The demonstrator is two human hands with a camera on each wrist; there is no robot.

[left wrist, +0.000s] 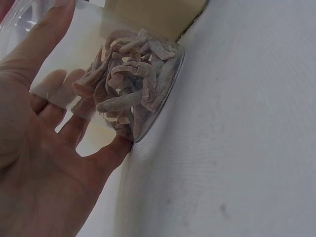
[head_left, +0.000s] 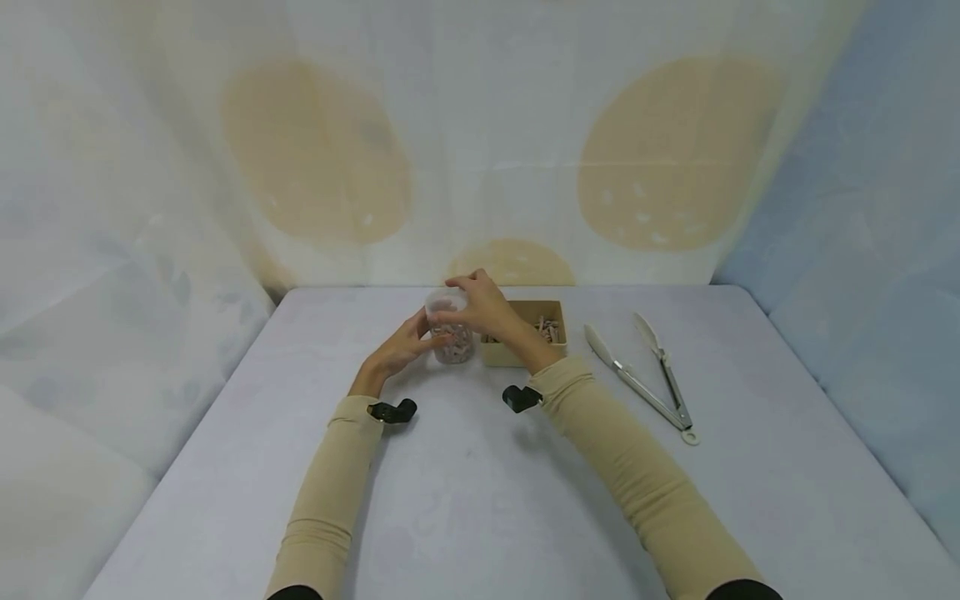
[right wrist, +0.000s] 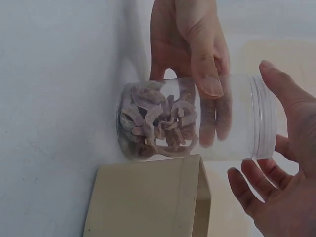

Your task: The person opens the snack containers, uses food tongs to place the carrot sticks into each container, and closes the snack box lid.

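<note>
A clear plastic jar [head_left: 453, 342] stands on the table, its lower half filled with pinkish dried pieces [right wrist: 155, 123]. My left hand [head_left: 393, 350] grips it from the left, thumb across the front and fingers [left wrist: 59, 89] showing through the wall behind. No lid is on its threaded mouth [right wrist: 264, 118]. My right hand [head_left: 483, 308] is at that mouth with fingers [right wrist: 247, 190] spread. Its thumb lies by one side of the rim and the fingers are a little off the other.
A tan open box [head_left: 525, 357] with more of the same pieces stands just right of the jar, close against it [right wrist: 148, 197]. Metal tongs [head_left: 624, 368] lie open farther right. Draped cloth walls close in the table at the back and both sides.
</note>
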